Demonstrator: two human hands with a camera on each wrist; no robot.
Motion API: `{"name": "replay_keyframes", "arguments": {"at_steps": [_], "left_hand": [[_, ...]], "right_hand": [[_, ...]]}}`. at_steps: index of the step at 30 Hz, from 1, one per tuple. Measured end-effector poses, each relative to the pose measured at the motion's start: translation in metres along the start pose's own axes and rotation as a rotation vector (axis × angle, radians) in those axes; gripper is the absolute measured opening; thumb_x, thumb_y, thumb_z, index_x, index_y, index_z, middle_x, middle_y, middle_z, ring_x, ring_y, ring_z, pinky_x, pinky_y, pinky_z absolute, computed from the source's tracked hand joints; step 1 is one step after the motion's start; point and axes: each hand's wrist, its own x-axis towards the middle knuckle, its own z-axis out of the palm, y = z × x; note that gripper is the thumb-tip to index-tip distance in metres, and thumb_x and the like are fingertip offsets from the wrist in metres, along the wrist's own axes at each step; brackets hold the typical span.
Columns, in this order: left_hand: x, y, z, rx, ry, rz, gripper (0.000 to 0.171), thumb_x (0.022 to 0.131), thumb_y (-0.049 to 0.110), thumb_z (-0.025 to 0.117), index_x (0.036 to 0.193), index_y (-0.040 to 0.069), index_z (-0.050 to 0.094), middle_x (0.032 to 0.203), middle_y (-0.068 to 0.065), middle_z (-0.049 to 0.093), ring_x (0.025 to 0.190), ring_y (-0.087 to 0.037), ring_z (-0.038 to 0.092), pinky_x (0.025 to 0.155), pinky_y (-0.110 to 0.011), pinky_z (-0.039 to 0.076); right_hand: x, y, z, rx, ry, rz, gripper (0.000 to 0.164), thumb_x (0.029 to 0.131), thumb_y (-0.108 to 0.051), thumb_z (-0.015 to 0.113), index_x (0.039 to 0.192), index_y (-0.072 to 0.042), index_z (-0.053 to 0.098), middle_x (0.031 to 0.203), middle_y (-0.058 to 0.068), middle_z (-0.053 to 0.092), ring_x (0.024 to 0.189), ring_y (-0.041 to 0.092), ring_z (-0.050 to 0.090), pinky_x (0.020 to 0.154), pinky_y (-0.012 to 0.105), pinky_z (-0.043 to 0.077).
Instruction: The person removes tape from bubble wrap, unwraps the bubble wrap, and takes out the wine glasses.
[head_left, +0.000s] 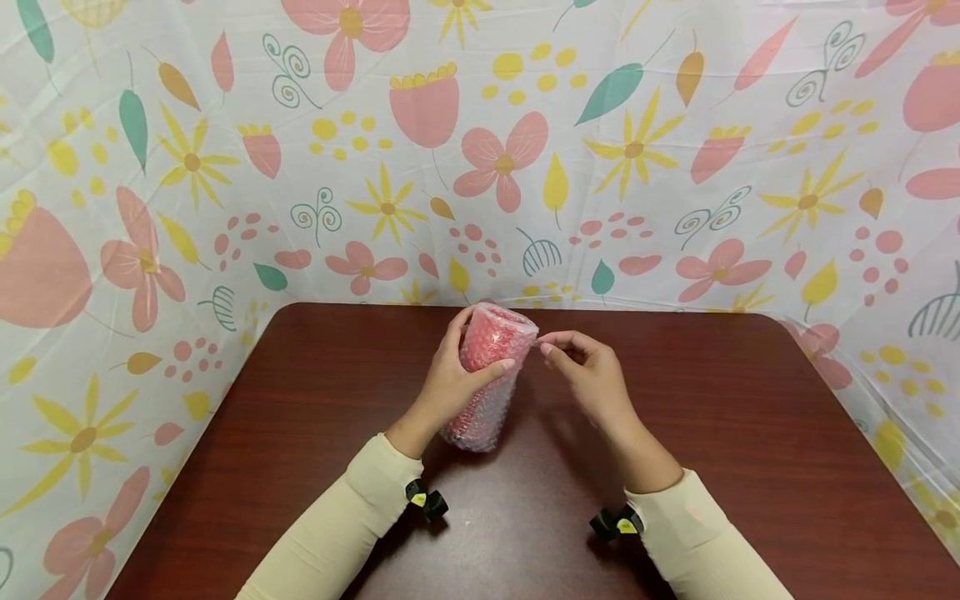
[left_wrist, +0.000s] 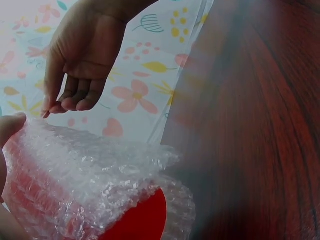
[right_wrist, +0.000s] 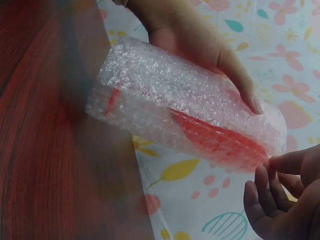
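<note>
A red object (left_wrist: 142,217) lies inside a sleeve of clear bubble wrap (head_left: 480,417), together forming a tilted cylinder over the far middle of the table. My left hand (head_left: 450,375) grips its upper part from the left, thumb across the front. At the upper right rim, my right hand (head_left: 596,379) pinches the edge of the wrap between thumb and fingertips. The right wrist view shows that pinch at the wrap's corner, with the other fingers of the right hand (right_wrist: 282,200) loosely bent. A flap of wrap runs along the cylinder's side, red showing beneath it.
The dark brown wooden table (head_left: 315,400) has rounded far corners. A white cloth (head_left: 480,217) with flower and leaf prints hangs behind it and along both sides. Small black cameras are strapped on both wrists, over cream sleeves (head_left: 330,525).
</note>
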Motion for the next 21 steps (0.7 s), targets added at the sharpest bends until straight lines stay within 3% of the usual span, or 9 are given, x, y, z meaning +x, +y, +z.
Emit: {"name": "replay_keyframes", "arguments": {"at_steps": [4,11,14,21], "left_hand": [[0.0003,0.0002,-0.0006,0.014,0.03,-0.007,0.09,0.082,0.033,0.085,0.154,0.033,0.031,0.146,0.003,0.048,0.124,-0.021,0.056,0.1,-0.047,0.051],[0.0014,-0.0025,-0.0007,0.034,0.065,-0.018,0.092,0.082,0.038,0.084,0.156,0.03,0.03,0.146,0.003,0.049,0.123,-0.021,0.057,0.1,-0.047,0.052],[0.0024,-0.0032,-0.0019,0.052,0.095,-0.026,0.096,0.081,0.039,0.085,0.157,0.025,0.029,0.147,0.0,0.048,0.124,-0.023,0.056,0.1,-0.049,0.051],[0.0021,-0.0025,-0.0029,0.057,0.102,-0.039,0.095,0.08,0.04,0.085,0.156,0.03,0.029,0.149,0.002,0.046,0.126,-0.023,0.055,0.103,-0.05,0.05]], "right_hand": [[-0.0006,0.0001,-0.0003,-0.043,-0.003,-0.019,0.021,0.099,-0.02,0.067,0.112,-0.005,0.074,0.106,0.008,0.074,0.086,0.012,0.066,0.08,0.025,0.058],[-0.0021,-0.002,0.0022,0.054,-0.012,-0.036,0.017,0.098,-0.008,0.064,0.109,0.004,0.07,0.092,-0.004,0.07,0.081,0.009,0.068,0.08,0.024,0.058],[-0.0019,-0.0023,0.0018,0.074,-0.02,-0.046,0.018,0.098,-0.005,0.063,0.112,0.006,0.069,0.091,0.003,0.07,0.081,0.009,0.069,0.08,0.027,0.059],[-0.0015,-0.0011,0.0002,0.037,-0.027,-0.032,0.02,0.099,-0.012,0.065,0.111,0.004,0.067,0.088,0.015,0.064,0.074,0.008,0.063,0.071,0.022,0.056]]}}
